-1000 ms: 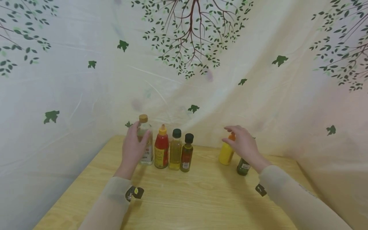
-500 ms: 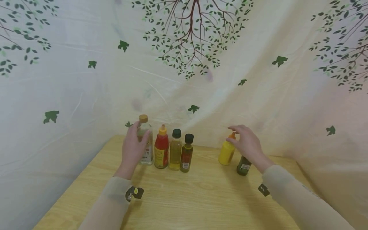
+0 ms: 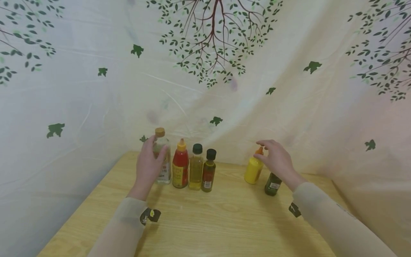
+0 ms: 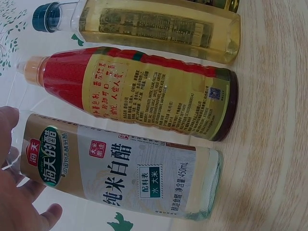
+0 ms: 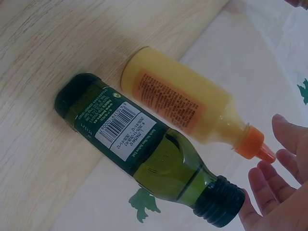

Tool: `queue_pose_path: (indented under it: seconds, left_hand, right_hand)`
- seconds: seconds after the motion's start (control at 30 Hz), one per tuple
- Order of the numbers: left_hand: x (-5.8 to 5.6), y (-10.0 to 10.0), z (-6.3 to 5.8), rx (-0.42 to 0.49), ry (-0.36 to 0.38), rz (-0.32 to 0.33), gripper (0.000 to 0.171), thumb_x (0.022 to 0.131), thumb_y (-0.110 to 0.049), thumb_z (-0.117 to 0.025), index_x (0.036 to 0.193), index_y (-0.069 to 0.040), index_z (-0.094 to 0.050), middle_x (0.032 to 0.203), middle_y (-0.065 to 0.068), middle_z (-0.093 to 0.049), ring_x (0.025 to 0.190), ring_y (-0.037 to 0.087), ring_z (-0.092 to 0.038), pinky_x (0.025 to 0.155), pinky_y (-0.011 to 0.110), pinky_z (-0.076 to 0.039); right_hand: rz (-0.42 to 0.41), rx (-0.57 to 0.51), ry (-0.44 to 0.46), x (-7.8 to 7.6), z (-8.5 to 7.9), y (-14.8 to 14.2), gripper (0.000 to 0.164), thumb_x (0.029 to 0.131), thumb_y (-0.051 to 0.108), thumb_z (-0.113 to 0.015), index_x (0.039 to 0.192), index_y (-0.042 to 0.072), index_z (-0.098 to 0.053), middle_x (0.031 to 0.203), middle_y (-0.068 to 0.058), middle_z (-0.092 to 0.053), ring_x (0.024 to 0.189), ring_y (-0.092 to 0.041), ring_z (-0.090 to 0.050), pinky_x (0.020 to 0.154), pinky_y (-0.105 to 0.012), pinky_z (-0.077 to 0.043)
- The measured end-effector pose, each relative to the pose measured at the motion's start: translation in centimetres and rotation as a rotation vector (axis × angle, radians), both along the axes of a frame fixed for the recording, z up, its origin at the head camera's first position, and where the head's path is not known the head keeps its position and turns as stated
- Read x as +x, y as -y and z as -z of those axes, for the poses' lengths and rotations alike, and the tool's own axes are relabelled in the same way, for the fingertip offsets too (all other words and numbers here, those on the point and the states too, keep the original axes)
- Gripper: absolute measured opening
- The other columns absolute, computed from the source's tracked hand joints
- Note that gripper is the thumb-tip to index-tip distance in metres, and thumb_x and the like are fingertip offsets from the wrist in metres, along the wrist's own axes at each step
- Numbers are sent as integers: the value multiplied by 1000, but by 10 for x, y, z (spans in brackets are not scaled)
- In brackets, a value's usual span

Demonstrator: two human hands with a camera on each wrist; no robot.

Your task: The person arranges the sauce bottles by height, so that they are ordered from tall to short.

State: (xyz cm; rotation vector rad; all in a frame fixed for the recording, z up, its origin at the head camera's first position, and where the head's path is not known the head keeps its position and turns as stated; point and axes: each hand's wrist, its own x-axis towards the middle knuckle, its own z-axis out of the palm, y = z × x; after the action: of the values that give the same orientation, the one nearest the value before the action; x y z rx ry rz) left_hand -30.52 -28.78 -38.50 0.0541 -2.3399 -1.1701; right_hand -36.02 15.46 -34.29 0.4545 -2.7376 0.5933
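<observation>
In the head view my left hand point(image 3: 150, 162) is curved round the upper part of a clear white vinegar bottle point(image 4: 120, 168), thumb in front and fingers behind; the bottle stands upright on the table. My right hand point(image 3: 276, 159) hovers with loosely bent fingers round the orange nozzle of a yellow squeeze bottle point(image 5: 178, 96). In the right wrist view the nozzle shows between thumb and fingers without a pinch. A fingertip lies at the dark cap of a green glass bottle point(image 5: 139, 144), perhaps touching it. That bottle's top is hidden behind the hand in the head view.
Right of the vinegar, a red sauce bottle point(image 3: 180, 169), a pale yellow oil bottle point(image 3: 196, 169) and a small dark-capped bottle point(image 3: 208, 176) stand in a row. All are on a wooden table point(image 3: 205, 225) against a leaf-printed curtain point(image 3: 192, 103).
My right hand has shifted slightly right, uncovering more of the yellow bottle's orange nozzle, and then stayed nearly still. The left hand and the bottles look unmoved.
</observation>
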Motion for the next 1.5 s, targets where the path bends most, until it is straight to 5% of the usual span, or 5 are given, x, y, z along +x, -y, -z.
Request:
queue_pose_path:
  seconds: [0.3,1.5]
  left_hand:
    - [-1,0,1,-3,-9,3,71,115,-39,-61,172,-9,-32,169,21,-44,153,47,-44,124,71,-38]
    - [-1,1,3,-2,-41,8,70,115,-41,-61,171,-8,-34,169,21,-45,152,46,-46,122,70,-40]
  right_hand:
    - [2,21,45,-8,5,-2,58,104,23,-80,154,4,-59,131,-18,-68,126,-42,-65,92,-59,-59]
    - [16,-3,78,-9,10,-7,43,106,21,-76,142,1,-64,128,-23,-72,119,-45,-68,96,-63,-57]
